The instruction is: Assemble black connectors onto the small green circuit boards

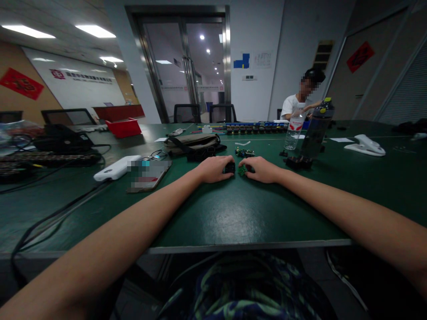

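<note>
Green piece (242, 170) in right hand (262, 170) — red poster (22, 83): "福"

Lighting is dim; ceiling lights (96, 31) at upper left appear overexposed. Table (230, 222) shows diffuse glare near centre. Clothing (240, 289) below lies in shadow. Wide-angle distortion enlarges forearms (126, 222) toward corners. Black part (230, 168) and green part (242, 170) lack sharpness

Near tabletop (230, 218) free — bag (191, 143), dark bottle (318, 129) obstruct farther out.
</note>
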`<action>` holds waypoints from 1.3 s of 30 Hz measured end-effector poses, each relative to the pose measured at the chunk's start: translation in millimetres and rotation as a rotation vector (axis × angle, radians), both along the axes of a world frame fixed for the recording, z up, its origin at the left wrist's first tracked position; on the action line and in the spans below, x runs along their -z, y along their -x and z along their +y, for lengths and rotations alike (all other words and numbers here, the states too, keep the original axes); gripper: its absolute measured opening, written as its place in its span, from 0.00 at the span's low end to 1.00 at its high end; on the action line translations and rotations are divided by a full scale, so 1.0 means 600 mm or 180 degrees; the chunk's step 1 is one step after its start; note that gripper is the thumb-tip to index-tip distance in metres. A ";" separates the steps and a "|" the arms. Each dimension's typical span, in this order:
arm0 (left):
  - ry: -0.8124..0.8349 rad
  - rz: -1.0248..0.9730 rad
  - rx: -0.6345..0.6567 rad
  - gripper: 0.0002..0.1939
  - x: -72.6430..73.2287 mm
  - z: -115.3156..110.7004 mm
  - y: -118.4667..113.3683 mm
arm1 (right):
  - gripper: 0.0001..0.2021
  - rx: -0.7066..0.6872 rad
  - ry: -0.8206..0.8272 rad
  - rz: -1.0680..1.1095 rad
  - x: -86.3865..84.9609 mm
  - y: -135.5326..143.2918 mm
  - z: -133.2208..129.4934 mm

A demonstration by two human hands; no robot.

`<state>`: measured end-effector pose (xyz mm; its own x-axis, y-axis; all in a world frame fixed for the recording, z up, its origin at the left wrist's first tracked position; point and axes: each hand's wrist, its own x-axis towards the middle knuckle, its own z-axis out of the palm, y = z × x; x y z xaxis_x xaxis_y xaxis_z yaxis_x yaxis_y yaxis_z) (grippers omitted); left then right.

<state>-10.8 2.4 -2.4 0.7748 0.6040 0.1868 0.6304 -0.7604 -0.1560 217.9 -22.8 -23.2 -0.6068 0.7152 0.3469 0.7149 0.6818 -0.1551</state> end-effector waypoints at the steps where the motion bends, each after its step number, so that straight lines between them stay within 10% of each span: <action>1: -0.0001 0.0002 -0.0006 0.19 0.000 0.000 0.000 | 0.15 0.0000 -0.0001 0.0020 0.000 0.000 0.000; 39: 0.0041 -0.0019 -0.0012 0.19 0.000 -0.001 0.000 | 0.15 0.0020 0.0039 0.0050 -0.001 0.001 -0.002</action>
